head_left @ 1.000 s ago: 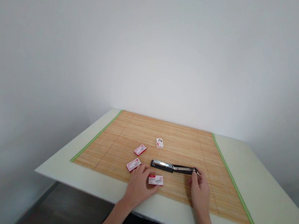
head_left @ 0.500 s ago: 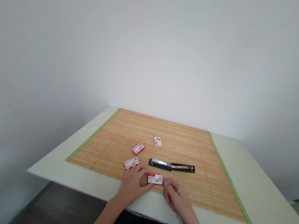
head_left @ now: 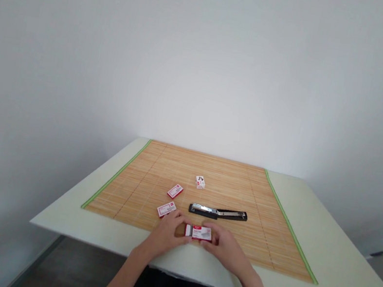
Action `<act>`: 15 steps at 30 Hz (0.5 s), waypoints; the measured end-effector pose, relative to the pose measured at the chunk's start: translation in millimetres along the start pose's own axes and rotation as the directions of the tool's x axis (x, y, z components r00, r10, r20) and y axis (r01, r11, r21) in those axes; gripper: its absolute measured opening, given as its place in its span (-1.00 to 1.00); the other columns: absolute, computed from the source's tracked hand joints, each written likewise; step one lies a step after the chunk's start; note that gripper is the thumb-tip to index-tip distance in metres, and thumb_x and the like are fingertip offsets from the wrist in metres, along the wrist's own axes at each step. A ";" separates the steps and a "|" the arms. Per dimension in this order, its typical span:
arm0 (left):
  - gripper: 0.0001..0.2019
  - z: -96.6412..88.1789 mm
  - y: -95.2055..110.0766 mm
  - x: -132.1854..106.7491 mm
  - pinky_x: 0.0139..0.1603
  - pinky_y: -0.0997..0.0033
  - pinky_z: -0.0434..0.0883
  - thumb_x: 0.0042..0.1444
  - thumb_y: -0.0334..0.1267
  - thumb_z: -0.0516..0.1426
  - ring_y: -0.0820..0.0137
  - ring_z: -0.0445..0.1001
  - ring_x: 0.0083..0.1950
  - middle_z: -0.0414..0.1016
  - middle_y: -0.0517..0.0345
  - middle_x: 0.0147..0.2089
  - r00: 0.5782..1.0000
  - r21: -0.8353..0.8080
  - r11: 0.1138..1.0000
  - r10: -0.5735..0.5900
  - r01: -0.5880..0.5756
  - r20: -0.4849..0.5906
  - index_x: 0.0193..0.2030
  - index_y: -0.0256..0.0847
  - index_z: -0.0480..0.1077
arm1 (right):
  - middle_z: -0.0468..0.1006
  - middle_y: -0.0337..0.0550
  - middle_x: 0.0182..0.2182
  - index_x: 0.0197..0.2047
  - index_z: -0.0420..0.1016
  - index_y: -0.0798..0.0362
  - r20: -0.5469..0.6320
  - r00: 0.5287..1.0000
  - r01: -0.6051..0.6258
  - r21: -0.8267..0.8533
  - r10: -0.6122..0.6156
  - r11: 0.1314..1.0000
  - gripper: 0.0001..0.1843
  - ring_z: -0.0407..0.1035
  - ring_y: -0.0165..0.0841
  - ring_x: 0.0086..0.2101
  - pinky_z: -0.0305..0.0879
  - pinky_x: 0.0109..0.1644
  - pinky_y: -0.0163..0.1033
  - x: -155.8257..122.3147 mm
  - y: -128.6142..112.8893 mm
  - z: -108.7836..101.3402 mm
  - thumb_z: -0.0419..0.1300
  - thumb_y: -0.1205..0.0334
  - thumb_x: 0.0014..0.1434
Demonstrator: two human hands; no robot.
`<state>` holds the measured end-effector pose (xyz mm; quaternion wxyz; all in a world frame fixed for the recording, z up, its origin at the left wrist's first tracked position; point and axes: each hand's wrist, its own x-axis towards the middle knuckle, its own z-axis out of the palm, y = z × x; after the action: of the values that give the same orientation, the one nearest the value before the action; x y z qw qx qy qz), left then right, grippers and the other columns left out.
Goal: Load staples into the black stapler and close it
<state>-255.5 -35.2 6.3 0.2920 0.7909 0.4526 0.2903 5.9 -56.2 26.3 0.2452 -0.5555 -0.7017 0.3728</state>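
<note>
On a bamboo mat point(head_left: 230, 177), a near box point(head_left: 166, 209) and a far box point(head_left: 175, 190), both red and white, lie at left. The left hand point(head_left: 165, 234) pinches the left end of a staple box point(head_left: 201, 233) near the mat's near edge, its tray apparently partly out. Beyond sits a white carton point(head_left: 200, 182); then an unfolded stapler point(head_left: 218, 213). The right hand point(head_left: 227, 250) pinches the staple box's right end.

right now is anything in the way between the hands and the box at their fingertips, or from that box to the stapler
Nothing visible blocks the left hand or right hand from the box: both touch it, at opposite ends. Toward the stapler, only fingers and the mat lie between.
</note>
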 end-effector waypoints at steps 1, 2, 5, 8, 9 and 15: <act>-0.66 -1.7 -1.7 0.8 0.12 0.23 0.36 0.10 -0.03 0.35 0.22 0.44 0.06 0.46 0.14 0.01 1.000 -0.001 1.000 -0.004 0.004 0.003 -0.01 -0.03 0.51 | 0.43 -0.33 -0.50 0.08 0.56 -0.04 -0.001 1.000 0.027 -0.056 -0.027 0.998 -0.59 0.28 -0.38 -0.46 0.07 -0.38 -0.30 0.2 -1.9 -0.9 0.31 0.08 0.15; -0.68 -2.9 -3.0 1.8 0.10 0.23 0.36 0.12 -0.03 0.34 0.22 0.45 0.03 0.47 0.13 -0.01 1.000 0.004 1.000 -0.011 0.011 -0.001 -0.03 -0.04 0.51 | 0.45 -0.31 -0.49 0.01 0.60 -0.05 -0.015 0.999 0.042 -0.103 -0.044 0.994 -0.66 0.30 -0.37 -0.45 0.07 -0.37 -0.30 0.2 -2.8 -2.9 0.30 0.11 0.16; -0.67 -2.0 -4.3 3.9 0.08 0.22 0.37 0.11 0.00 0.33 0.22 0.46 0.01 0.48 0.13 -0.04 0.999 0.045 0.999 -0.024 0.026 -0.040 -0.03 -0.06 0.52 | 0.44 -0.32 -0.53 -0.01 0.63 -0.07 -0.042 0.998 0.040 -0.161 -0.048 0.986 -0.68 0.29 -0.35 -0.47 0.05 -0.37 -0.29 -0.1 -0.2 -12.7 0.30 0.16 0.14; -0.51 5.0 -1.1 5.2 0.09 0.19 0.37 0.12 0.06 0.31 0.20 0.46 0.02 0.49 0.11 -0.04 0.995 0.103 0.994 -0.029 0.039 -0.100 0.14 -0.03 0.45 | 0.42 -0.33 -0.54 0.10 0.59 -0.04 -0.055 0.998 0.034 -0.126 -0.041 0.991 -0.56 0.28 -0.35 -0.49 0.05 -0.39 -0.30 3.3 1.2 -19.4 0.30 0.10 0.15; -0.47 8.0 0.8 5.7 0.10 0.18 0.37 0.15 0.08 0.29 0.19 0.46 0.02 0.49 0.10 -0.04 0.991 0.128 0.990 -0.035 0.052 -0.128 0.21 -0.03 0.41 | 0.42 -0.33 -0.54 0.15 0.56 -0.03 -0.073 0.996 0.034 -0.111 -0.042 0.993 -0.53 0.28 -0.35 -0.49 0.06 -0.39 -0.30 6.1 -0.7 -19.6 0.29 0.06 0.18; -0.50 22.2 12.4 10.2 0.15 0.13 0.35 0.30 0.03 0.14 0.14 0.44 0.11 0.47 0.03 0.07 0.968 0.280 0.954 -0.032 0.104 -0.250 0.33 -0.01 0.32 | 0.54 -0.24 -0.49 0.12 0.58 -0.01 -0.179 0.983 0.002 -0.170 -0.033 0.986 -0.59 0.35 -0.34 -0.46 0.07 -0.35 -0.28 38.3 -23.8 -4.6 0.17 0.02 0.30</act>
<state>-228.3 -35.8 2.6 0.1249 0.7676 0.5498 0.3047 -14.9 -20.7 45.3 0.2635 -0.5996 -0.7104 0.2577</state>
